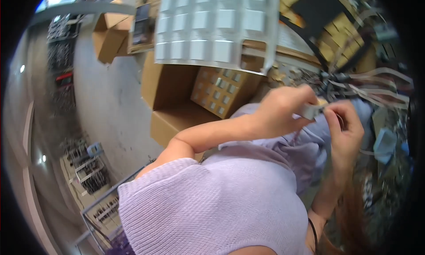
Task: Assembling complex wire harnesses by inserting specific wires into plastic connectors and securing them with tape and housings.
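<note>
1. An open brown cardboard box contains a brown cardboard block with rows of small pale squares.
2. A translucent white plastic tray, with rows of square cells, overlaps the box's far side in view; I cannot tell what its cells hold.
3. The left hand is clamped on a small whitish block-shaped piece, held in front of the lap.
4. The right hand pinches 2 fingertips close together at the piece's right end; blur hides whether they grip it.
</note>
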A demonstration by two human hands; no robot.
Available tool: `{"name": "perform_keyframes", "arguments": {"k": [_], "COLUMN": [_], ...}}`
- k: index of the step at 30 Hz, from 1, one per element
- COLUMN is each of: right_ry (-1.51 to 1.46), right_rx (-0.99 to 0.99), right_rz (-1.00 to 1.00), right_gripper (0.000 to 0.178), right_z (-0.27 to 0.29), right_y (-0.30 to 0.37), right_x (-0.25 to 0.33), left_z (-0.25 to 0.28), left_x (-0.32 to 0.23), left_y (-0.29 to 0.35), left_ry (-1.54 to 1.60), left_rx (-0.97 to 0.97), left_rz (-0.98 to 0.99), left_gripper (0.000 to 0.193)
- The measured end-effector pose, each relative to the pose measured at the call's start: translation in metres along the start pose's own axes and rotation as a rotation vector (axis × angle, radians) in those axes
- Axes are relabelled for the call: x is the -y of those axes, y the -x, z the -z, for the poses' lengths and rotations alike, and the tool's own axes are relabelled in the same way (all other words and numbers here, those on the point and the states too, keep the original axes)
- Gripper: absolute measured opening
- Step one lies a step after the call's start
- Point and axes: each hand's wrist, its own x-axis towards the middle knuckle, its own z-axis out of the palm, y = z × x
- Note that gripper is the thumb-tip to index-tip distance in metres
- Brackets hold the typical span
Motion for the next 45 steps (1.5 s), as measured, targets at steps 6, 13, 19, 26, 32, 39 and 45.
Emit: {"name": "perform_keyframes", "arguments": {"k": [6, 13, 19, 26, 32, 39, 45], "right_ry": [0.055, 0.157, 0.148, 0.513, 0.425, 0.085, 0.842], "right_rx": [-0.017, -0.026, -0.184, -0.345, -0.080, 0.019, -0.267], "right_rz": [0.099, 0.213, 0.141, 0.487, 0.291, 0.116, 0.201], "right_gripper": [0.007, 0.015, 0.026, 0.025, 0.041, 0.076, 0.068], "right_z": [0.006, 0.031, 0.036, 0.041, 0.047, 0.041, 0.099], "right_y": [0.005, 0.024, 0.041, 0.062, 0.074, 0.067, 0.079], "right_x": [-0.006, -0.015, -0.023, -0.035, -0.028, -0.029, -0.031], "left_z": [-0.002, -0.023, -0.021, -0.025, -0.029, -0.057, -0.039], "left_x": [-0.011, -0.013, -0.023, -0.020, -0.020, -0.038, -0.029], "left_y": [-0.008, -0.015, -0.016, -0.029, -0.022, -0.018, -0.031], "left_ry": [-0.063, -0.092, 0.498, 0.938, 0.734, 0.026, 0.284], "left_rx": [0.067, 0.133, 0.462, 0.517, 0.620, 0.468, 0.425], "left_rz": [-0.012, -0.061, 0.479, 0.945, 0.750, 0.083, 0.209], "left_gripper": [0.039, 0.038, 0.027, 0.026, 0.023, 0.022, 0.021]}}
